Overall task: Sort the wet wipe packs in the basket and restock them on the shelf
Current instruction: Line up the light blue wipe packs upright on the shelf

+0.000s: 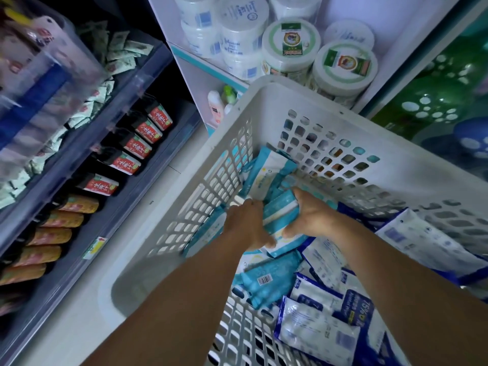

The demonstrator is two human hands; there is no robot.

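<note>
my two hands press a stack of teal wet wipe packs together inside the white basket.

my left hand and right hand clamp the soft, crinkly teal stack from either side, fingers wrapped round it; i cannot count its packs, since my hands hide the edges. it sits at the far left of the perforated plastic basket, above more teal packs. navy-and-white packs lie heaped near right, cut off by the frame. beyond the basket, round white tubs fill a white shelf; at left, five red-labelled pouches line a dark shelf, blurred above.
</note>
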